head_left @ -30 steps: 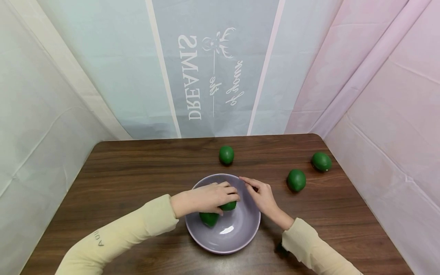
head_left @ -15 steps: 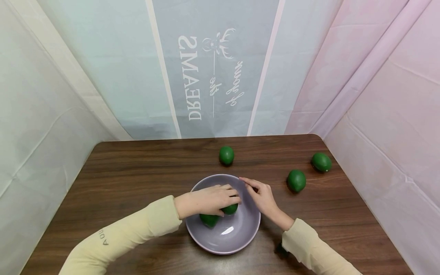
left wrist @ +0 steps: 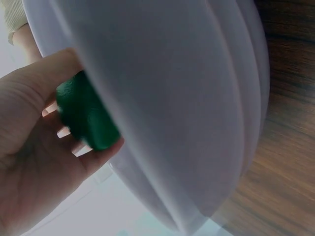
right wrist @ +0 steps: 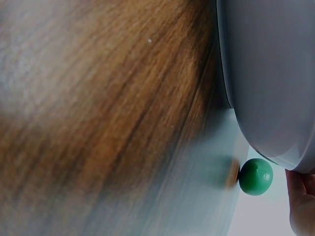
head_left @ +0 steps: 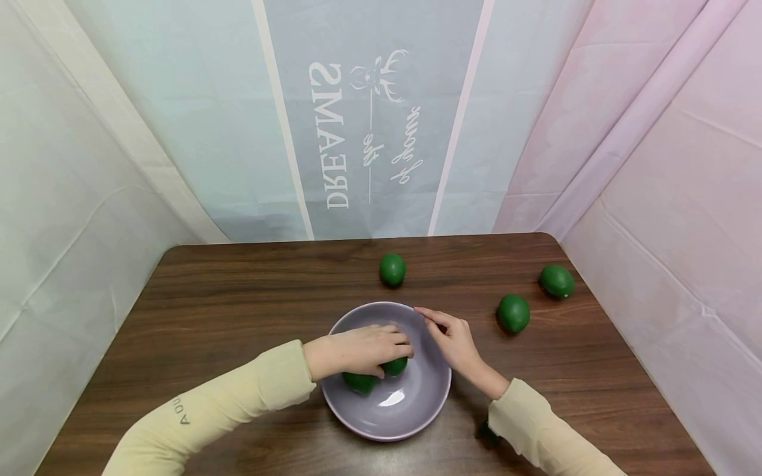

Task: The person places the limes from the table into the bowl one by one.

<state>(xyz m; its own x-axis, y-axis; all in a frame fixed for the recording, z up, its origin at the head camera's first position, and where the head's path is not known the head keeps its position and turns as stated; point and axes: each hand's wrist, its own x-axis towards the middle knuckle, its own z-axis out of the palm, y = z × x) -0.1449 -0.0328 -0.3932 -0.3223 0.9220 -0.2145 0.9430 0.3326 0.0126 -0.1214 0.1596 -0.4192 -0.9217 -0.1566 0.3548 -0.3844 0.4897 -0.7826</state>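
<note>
A purple-grey bowl (head_left: 387,423) stands on the wooden table, with two green limes inside. My left hand (head_left: 366,349) reaches over its left side, fingers bent down around one lime (head_left: 395,367). The left wrist view shows that lime (left wrist: 88,115) between thumb and fingers, partly behind the bowl wall (left wrist: 167,98). The other lime (head_left: 359,382) lies beneath the palm, partly covered. My right hand (head_left: 455,340) holds the bowl's far right rim. In the right wrist view only a few fingers (right wrist: 296,189) show at the bowl's edge.
One lime (head_left: 392,270) lies behind the bowl. To the right are two more, a nearer lime (head_left: 513,313) and a farther lime (head_left: 556,281) by the table's right edge. A small dark object (head_left: 487,433) shows beside the right cuff. Cloth hangings surround the table.
The left hand has shifted slightly within the bowl, and the limes beneath it have moved a little. The right hand stays on the rim.
</note>
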